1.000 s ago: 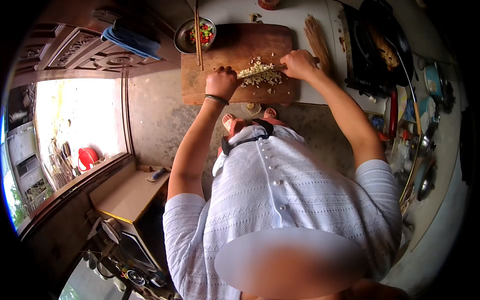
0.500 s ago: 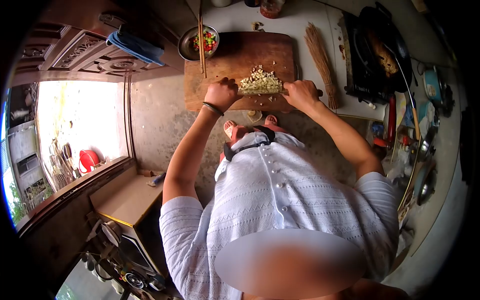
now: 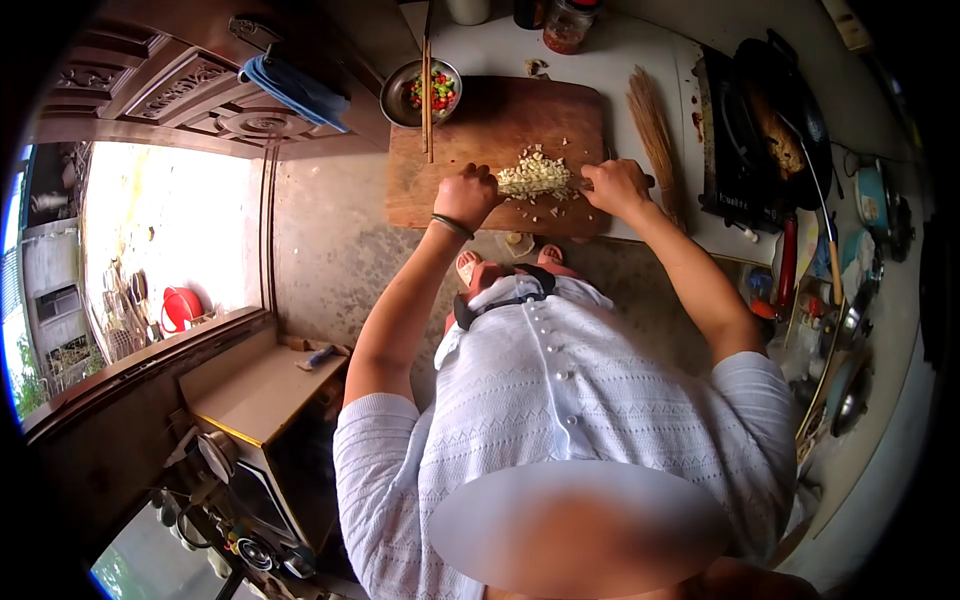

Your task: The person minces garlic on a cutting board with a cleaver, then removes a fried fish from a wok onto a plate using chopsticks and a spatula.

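Observation:
My right hand (image 3: 616,187) is closed around the handle of a kitchen knife (image 3: 585,184), near the front right of a wooden cutting board (image 3: 440,190). My left hand (image 3: 467,197) is a fist at the other end of the blade. Between my hands, finely chopped pale pieces (image 3: 538,168), which look like garlic, lie heaped against the blade, with loose bits scattered around. The blade itself is hard to make out among them. A metal bowl (image 3: 393,100) with chopped red and green peppers (image 3: 440,95) sits at the board's far left corner, chopsticks (image 3: 427,110) across it.
A straw whisk brush (image 3: 655,125) lies right of the board. Farther right, a wok (image 3: 785,110) with a long-handled utensil sits on a stove. Jars (image 3: 570,28) stand at the back. A red-handled tool (image 3: 787,265) is at the counter's right edge.
The view has shifted slightly. The chopped pieces lie more loosely spread, and the knife's handle end has moved slightly away from me. Both hands keep their hold.

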`<action>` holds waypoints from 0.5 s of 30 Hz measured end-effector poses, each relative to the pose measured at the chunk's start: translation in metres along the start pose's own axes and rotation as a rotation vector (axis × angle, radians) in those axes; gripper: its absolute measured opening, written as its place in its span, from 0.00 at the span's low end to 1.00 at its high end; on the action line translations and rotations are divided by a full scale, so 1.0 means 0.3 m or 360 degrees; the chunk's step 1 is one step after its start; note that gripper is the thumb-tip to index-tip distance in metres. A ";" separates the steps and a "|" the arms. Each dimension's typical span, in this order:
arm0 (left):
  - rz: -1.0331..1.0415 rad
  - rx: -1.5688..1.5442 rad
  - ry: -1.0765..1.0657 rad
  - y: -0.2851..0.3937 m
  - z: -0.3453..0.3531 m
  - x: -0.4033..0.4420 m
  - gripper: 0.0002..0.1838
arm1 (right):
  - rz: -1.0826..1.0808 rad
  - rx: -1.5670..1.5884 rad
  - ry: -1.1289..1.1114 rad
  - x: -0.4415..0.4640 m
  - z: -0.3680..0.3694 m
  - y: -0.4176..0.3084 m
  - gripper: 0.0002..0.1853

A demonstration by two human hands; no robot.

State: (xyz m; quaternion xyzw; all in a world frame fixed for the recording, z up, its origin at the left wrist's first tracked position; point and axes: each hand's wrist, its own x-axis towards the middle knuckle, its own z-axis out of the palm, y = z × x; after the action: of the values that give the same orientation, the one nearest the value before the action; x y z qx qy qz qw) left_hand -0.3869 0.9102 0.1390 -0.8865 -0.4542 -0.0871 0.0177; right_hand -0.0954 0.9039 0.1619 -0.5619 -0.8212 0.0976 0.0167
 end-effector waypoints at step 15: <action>-0.0006 0.0106 0.0119 0.036 0.050 0.008 0.13 | -0.0036 -0.0072 0.0122 -0.007 0.060 0.056 0.10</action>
State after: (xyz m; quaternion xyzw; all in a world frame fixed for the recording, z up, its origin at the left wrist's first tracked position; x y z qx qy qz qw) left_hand -0.3746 0.9074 0.1251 -0.8807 -0.4574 -0.1050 0.0639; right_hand -0.0817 0.9052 0.1414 -0.5563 -0.8282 0.0572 0.0365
